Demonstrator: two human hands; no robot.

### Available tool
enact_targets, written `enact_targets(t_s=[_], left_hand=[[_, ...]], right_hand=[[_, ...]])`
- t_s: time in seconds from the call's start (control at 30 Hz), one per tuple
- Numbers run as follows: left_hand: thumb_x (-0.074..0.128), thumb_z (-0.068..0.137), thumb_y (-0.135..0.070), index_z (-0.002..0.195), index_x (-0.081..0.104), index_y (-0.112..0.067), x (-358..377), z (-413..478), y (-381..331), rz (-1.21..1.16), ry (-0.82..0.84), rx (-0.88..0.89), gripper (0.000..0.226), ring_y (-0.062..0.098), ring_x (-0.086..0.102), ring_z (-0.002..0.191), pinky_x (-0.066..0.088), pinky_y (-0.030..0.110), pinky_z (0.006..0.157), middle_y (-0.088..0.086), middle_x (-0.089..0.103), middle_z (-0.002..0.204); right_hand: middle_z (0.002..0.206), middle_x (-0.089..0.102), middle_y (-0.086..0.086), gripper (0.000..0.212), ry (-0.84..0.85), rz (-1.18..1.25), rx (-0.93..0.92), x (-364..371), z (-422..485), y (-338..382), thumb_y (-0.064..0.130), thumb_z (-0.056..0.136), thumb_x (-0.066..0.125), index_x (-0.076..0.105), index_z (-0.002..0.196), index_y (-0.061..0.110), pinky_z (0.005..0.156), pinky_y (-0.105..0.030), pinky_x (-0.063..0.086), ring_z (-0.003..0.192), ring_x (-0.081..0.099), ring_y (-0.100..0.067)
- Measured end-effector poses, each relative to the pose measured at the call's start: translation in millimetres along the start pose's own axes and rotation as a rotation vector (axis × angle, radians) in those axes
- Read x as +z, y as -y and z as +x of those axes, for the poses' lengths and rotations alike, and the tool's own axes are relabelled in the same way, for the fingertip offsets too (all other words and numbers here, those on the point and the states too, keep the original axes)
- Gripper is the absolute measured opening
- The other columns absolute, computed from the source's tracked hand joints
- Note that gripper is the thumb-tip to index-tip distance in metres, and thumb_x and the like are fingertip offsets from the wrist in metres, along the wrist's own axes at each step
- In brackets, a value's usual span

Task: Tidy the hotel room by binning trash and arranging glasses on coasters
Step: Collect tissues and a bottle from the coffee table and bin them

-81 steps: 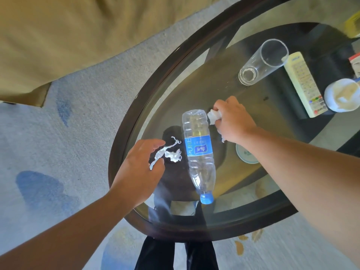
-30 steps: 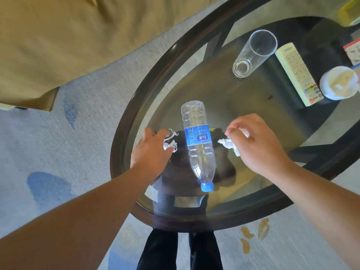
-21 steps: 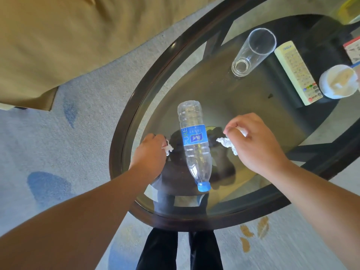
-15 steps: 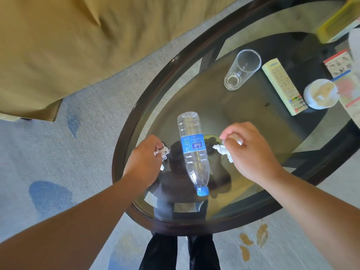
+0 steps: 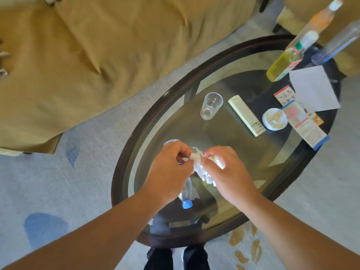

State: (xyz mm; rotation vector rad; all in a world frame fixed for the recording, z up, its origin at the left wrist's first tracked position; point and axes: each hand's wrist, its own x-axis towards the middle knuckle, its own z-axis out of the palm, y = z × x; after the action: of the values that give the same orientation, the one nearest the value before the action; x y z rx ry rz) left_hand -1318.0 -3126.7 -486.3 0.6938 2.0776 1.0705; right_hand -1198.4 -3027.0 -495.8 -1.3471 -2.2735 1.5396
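Note:
Above the near end of the oval glass table [image 5: 124, 152], my left hand [image 5: 168, 172] and my right hand [image 5: 227, 170] meet, both pinching crumpled white tissue scraps [image 5: 198, 164] held together between them. An empty plastic water bottle [image 5: 186, 195] with a blue cap lies on the glass under my left hand, mostly hidden. A clear drinking glass [image 5: 211, 106] stands upright farther back on the table.
A white remote [image 5: 246, 115], a white round lidded cup [image 5: 274, 118], leaflets [image 5: 303, 121], a sheet of paper [image 5: 313, 88] and three upright bottles [image 5: 288, 57] crowd the table's far right. A tan sofa [image 5: 87, 55] stands to the left, with grey carpet around.
Both hands lifted their tissue scraps off the glass and brought them together over the bottle. The view tilted up, bringing the far end of the table into sight.

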Motion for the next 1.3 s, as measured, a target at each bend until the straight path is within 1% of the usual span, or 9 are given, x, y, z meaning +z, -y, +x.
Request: enact_targets(t_s=[0.1, 0.23, 0.5, 0.63, 0.77, 0.87, 1.07, 1.17, 1.3], left_hand=[[0.061, 0.084, -0.008, 0.074, 0.056, -0.028, 8, -7, -12, -0.048, 0.034, -0.005, 0.023, -0.006, 0.054, 0.061, 0.040, 0.005, 0.056, -0.014, 0.059, 0.066], [0.062, 0.083, -0.008, 0.073, 0.057, -0.027, 13, -12, -18, -0.059, 0.022, -0.006, 0.022, -0.006, 0.054, 0.059, 0.040, 0.006, 0.055, -0.014, 0.058, 0.064], [0.062, 0.082, -0.004, 0.073, 0.060, -0.026, 28, -20, -23, -0.190, 0.060, -0.075, 0.024, 0.016, 0.061, 0.065, 0.049, 0.020, 0.058, -0.001, 0.063, 0.072], [0.060, 0.084, -0.006, 0.076, 0.062, -0.025, 31, -20, -21, -0.169, 0.089, -0.097, 0.020, 0.002, 0.057, 0.055, 0.045, 0.013, 0.052, -0.007, 0.065, 0.066], [0.055, 0.088, -0.006, 0.082, 0.065, -0.024, 33, -21, -20, -0.156, 0.103, -0.096, 0.021, 0.012, 0.063, 0.067, 0.049, 0.019, 0.059, -0.003, 0.068, 0.075], [0.048, 0.086, 0.001, 0.088, 0.065, -0.026, 36, -20, -19, -0.189, 0.108, -0.089, 0.031, 0.005, 0.060, 0.062, 0.046, 0.011, 0.054, -0.003, 0.066, 0.076], [0.039, 0.084, 0.012, 0.098, 0.062, -0.025, 44, -20, -8, -0.307, 0.189, -0.075, 0.046, 0.005, 0.065, 0.083, 0.053, 0.018, 0.075, -0.011, 0.067, 0.085], [0.039, 0.085, 0.008, 0.104, 0.058, -0.036, 45, -20, 4, -0.177, 0.256, 0.006, 0.051, -0.002, 0.062, 0.096, 0.048, 0.012, 0.082, -0.017, 0.064, 0.100], [0.047, 0.092, -0.014, 0.100, 0.045, -0.054, 39, -11, 32, 0.111, 0.251, 0.037, 0.041, -0.007, 0.056, 0.097, 0.043, 0.003, 0.072, -0.026, 0.056, 0.106]], right_hand=[[0.106, 0.051, 0.019, 0.007, 0.000, 0.051, 0.020, -8, -7, 7, 0.044, 0.084, 0.064, 0.060, 0.088, 0.040, 0.081, -0.025, 0.044, 0.099, 0.054, 0.003], [0.105, 0.051, 0.019, 0.014, -0.021, 0.114, 0.023, -20, -16, 15, 0.052, 0.074, 0.054, 0.059, 0.083, 0.042, 0.071, -0.010, 0.036, 0.095, 0.051, 0.012], [0.113, 0.050, 0.018, 0.012, 0.048, 0.098, -0.018, -19, -23, 9, 0.037, 0.089, 0.059, 0.058, 0.101, 0.039, 0.072, 0.003, 0.031, 0.100, 0.046, 0.015], [0.111, 0.051, 0.016, 0.013, 0.046, 0.115, -0.012, -19, -23, 3, 0.033, 0.090, 0.058, 0.059, 0.101, 0.038, 0.071, 0.002, 0.032, 0.098, 0.047, 0.014], [0.109, 0.054, 0.017, 0.014, 0.049, 0.138, -0.007, -19, -21, -1, 0.031, 0.089, 0.059, 0.061, 0.101, 0.039, 0.071, 0.001, 0.034, 0.098, 0.049, 0.014], [0.103, 0.058, 0.016, 0.017, 0.058, 0.168, -0.020, -18, -20, -4, 0.023, 0.089, 0.059, 0.062, 0.097, 0.037, 0.069, 0.000, 0.037, 0.094, 0.051, 0.013], [0.097, 0.059, 0.008, 0.027, 0.068, 0.154, -0.048, -16, -14, -16, 0.003, 0.086, 0.056, 0.063, 0.095, 0.028, 0.067, -0.011, 0.045, 0.088, 0.056, 0.003], [0.100, 0.054, 0.004, 0.030, 0.028, 0.072, -0.055, -15, -9, -25, -0.001, 0.084, 0.053, 0.062, 0.094, 0.026, 0.065, -0.009, 0.044, 0.086, 0.055, 0.003], [0.096, 0.048, 0.013, 0.029, -0.048, -0.047, -0.018, -15, -3, -39, 0.002, 0.083, 0.053, 0.060, 0.086, 0.030, 0.058, -0.008, 0.039, 0.072, 0.054, 0.003]])
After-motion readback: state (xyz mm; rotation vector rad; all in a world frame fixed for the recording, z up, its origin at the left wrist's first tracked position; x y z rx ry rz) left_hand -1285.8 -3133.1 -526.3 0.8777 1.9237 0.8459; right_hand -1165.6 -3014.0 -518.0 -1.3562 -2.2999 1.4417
